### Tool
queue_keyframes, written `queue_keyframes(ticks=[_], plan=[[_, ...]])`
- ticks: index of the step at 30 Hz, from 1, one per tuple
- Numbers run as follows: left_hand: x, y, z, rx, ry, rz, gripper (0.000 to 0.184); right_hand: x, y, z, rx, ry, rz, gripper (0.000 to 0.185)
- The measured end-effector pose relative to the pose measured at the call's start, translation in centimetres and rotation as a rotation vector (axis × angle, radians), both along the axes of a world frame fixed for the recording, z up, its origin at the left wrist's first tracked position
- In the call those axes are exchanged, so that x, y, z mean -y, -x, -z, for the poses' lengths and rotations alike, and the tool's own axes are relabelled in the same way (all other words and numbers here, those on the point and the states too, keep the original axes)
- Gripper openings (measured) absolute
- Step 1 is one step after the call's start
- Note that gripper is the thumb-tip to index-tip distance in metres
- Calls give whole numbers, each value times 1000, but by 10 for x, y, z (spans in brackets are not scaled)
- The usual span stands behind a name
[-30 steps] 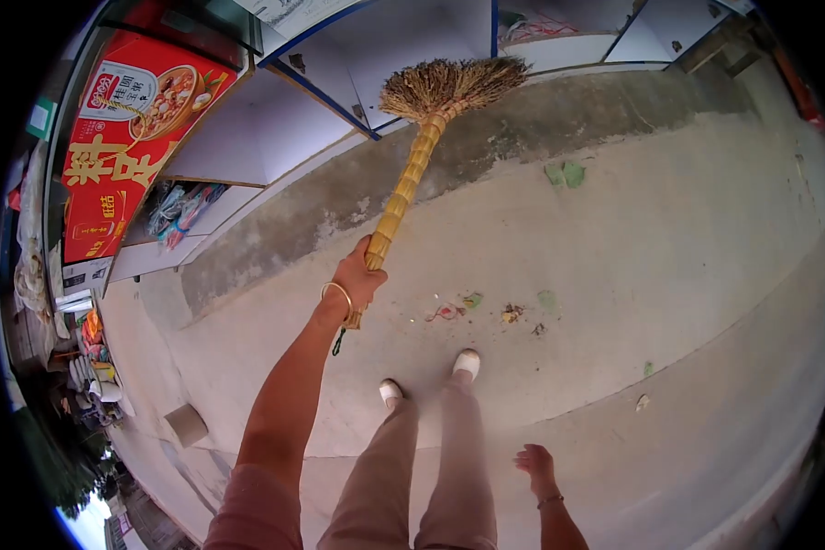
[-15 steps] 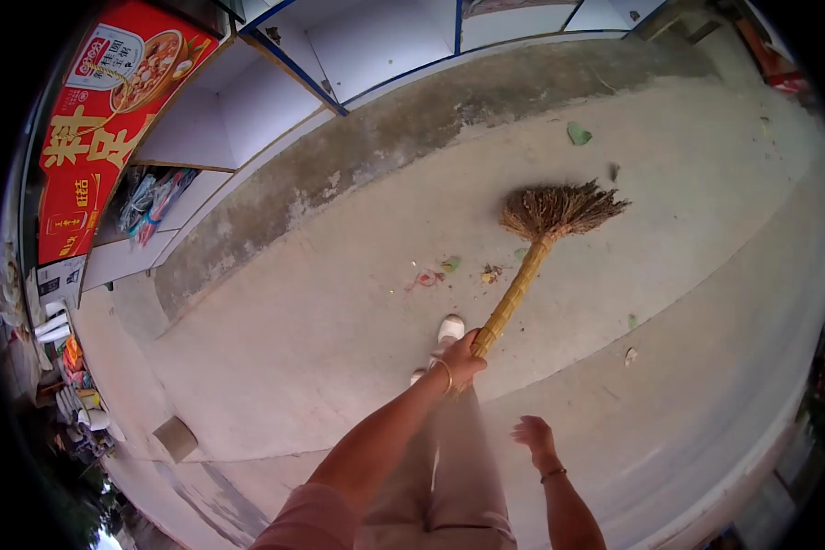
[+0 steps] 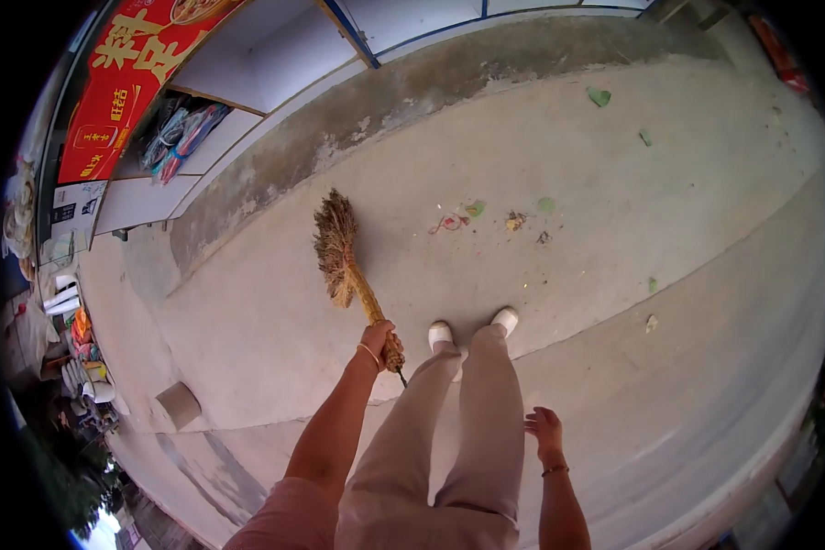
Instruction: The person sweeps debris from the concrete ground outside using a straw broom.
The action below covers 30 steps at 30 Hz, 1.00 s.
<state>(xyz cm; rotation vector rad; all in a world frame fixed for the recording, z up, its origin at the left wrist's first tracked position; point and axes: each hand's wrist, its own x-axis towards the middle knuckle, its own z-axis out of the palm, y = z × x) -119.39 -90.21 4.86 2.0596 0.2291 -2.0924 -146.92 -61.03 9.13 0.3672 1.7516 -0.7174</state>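
Note:
My left hand [image 3: 379, 345] is wrapped round the lower end of the handle of a straw broom [image 3: 365, 293]. The bristle head [image 3: 336, 240] points up and to the left, over the concrete floor left of my shoes. Beside my right thigh hangs my right hand [image 3: 545, 429], fingers apart and nothing held. Past my feet lies scattered litter: a reddish tangle [image 3: 450, 223], a green leaf [image 3: 475, 209] and a yellowish-brown scrap [image 3: 515, 220].
Low white shelves with blue edges [image 3: 412, 26] run along the top. A red carton [image 3: 124, 92] stands at upper left, near bundled plastic items [image 3: 181, 137] on a shelf. A block [image 3: 179, 405] sits at lower left. More leaves [image 3: 599, 96] lie at upper right.
The broom swung from the shelves down to the right over the floor, then across to the left, in my left hand. My right hand stays low by my side.

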Motion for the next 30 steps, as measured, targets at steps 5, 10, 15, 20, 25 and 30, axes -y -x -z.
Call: queue_keyframes(ticks=[5,10,15,20,25,30], plan=[[-100,175,26,-60,97,171,18,48,-3,-8,-8,146,133,31],[-103,232,-45,-383,72,244,20,122,29,29,662,469,670,34],[-114,157,-117,-200,260,472,32,144,-32,-16,540,377,255,18],[-143,77,-164,-161,-159,320,51,155,-97,-51,838,277,60,16],[-115,144,-88,-99,-133,93,54,160,-73,47,771,217,-9,16],[-167,297,-60,-339,-244,282,52,107,108,36,518,177,109,15]])
